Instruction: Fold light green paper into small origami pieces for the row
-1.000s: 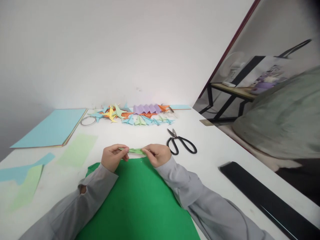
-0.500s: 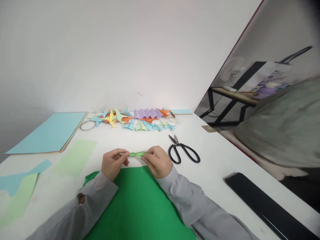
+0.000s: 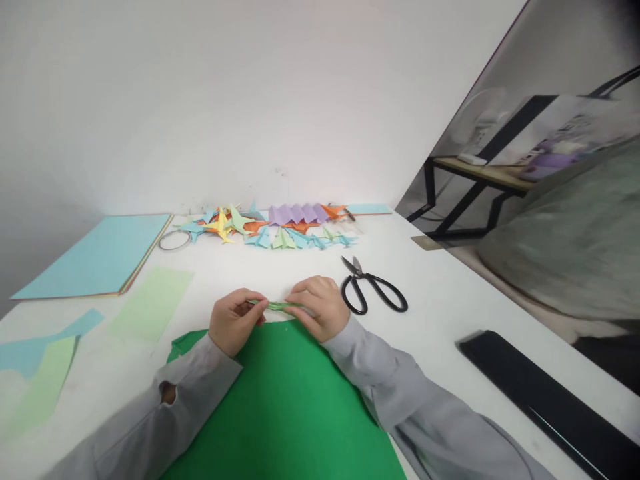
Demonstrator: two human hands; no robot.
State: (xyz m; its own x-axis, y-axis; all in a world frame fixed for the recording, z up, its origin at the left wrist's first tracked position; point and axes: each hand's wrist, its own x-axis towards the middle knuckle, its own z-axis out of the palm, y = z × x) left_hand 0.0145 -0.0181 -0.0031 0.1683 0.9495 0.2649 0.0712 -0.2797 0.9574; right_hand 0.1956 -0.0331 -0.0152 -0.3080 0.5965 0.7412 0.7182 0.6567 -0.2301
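A narrow folded strip of light green paper (image 3: 278,306) lies between my two hands, just past the far edge of a dark green sheet (image 3: 280,407). My left hand (image 3: 235,321) pinches its left end, fingers closed. My right hand (image 3: 318,307) has its fingers closed on the right end of the strip, pressing it down toward the white table (image 3: 440,300). Both arms wear grey sleeves. Black scissors (image 3: 373,292) lie just right of my right hand.
A row of folded paper shapes (image 3: 270,228) in several colours lies at the back by the wall, with a tape ring (image 3: 174,240). A stack of blue sheets (image 3: 100,257) and light green and blue offcuts (image 3: 150,303) lie left. A black bar (image 3: 545,400) lies right.
Both hands have lowered the green strip closer to the table, and my right fingers now cover more of it. The view has shifted slightly.
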